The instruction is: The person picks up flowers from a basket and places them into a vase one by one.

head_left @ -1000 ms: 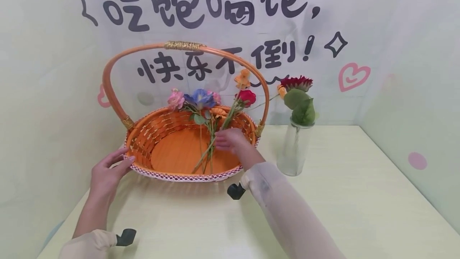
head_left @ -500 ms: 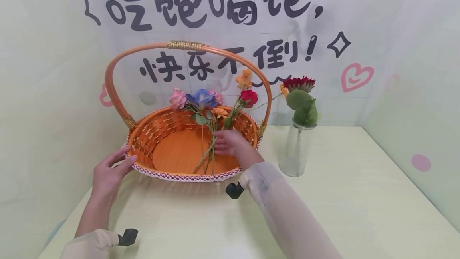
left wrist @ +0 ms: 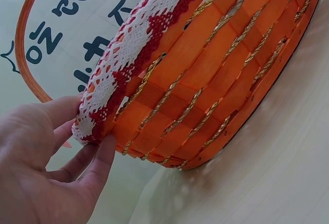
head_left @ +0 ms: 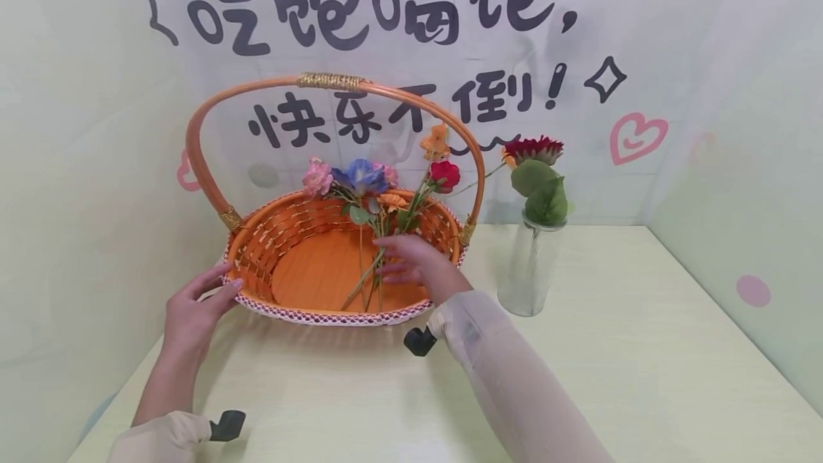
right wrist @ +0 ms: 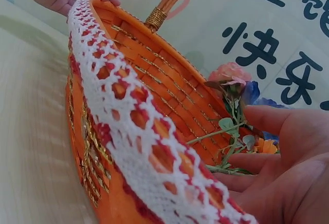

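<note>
An orange woven basket (head_left: 308,270) with a tall arched handle and a white-and-red lace rim stands on the table. My left hand (head_left: 196,306) grips its rim at the left end, thumb outside, as the left wrist view shows of the lace edge (left wrist: 123,54). My right hand (head_left: 418,263) reaches inside over the right half, fingers straight and parted beside the crossed flower stems (head_left: 366,284). The stems lean in the basket, bearing a pink flower (head_left: 317,177), a blue flower (head_left: 361,177), a red rose (head_left: 445,175) and orange blooms (head_left: 435,141) along the back rim.
Right of the basket stands a clear glass vase (head_left: 530,270) holding a dark red flower (head_left: 536,150) and green leaves (head_left: 540,188). A lettered white backdrop (head_left: 398,56) hangs close behind the basket. The pale table (head_left: 643,349) extends to the right and front.
My right hand's fingers have loosened and spread beside the stems, shifting slightly left. The crossed stems have slid a little left at their lower ends. My left hand stays on the rim.
</note>
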Demonstrator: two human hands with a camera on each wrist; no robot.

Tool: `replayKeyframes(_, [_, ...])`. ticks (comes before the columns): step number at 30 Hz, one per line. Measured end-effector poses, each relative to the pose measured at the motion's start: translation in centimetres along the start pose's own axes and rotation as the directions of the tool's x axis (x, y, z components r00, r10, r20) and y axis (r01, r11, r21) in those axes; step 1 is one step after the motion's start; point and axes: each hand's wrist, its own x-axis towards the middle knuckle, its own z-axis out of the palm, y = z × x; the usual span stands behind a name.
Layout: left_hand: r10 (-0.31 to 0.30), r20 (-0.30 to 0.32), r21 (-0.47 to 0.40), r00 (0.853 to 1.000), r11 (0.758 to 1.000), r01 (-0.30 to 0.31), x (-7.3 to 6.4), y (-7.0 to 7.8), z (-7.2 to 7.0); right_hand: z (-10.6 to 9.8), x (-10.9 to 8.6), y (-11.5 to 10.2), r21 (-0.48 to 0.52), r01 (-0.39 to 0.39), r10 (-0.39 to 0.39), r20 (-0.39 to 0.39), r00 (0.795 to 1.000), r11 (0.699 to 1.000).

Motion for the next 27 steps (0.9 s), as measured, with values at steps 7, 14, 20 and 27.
replayKeyframes(7, [0.005,-0.001,0.009,1.000,1.000,-0.005,-0.1,0.1,0.0,0.1,0.0,0.1,-0.020,-0.013,0.014,0.019,1.000,1.000])
replayKeyframes(14, [-0.002,-0.006,0.032,1.000,0.999,0.002,-0.1,0.1,0.0,-0.1,-0.1,0.3,0.013,0.029,-0.028,-0.055,0.998,0.999])
replayKeyframes(20, [0.000,-0.008,0.016,1.000,1.000,0.000,-0.1,0.3,0.1,0.0,-0.6,0.4,0.017,0.109,-0.105,-0.162,0.981,0.994])
replayKeyframes(27, [0.005,0.009,-0.017,1.000,1.000,-0.005,-0.2,0.2,0.0,0.3,-1.1,0.5,0.124,0.205,-0.168,-0.262,0.950,0.971])
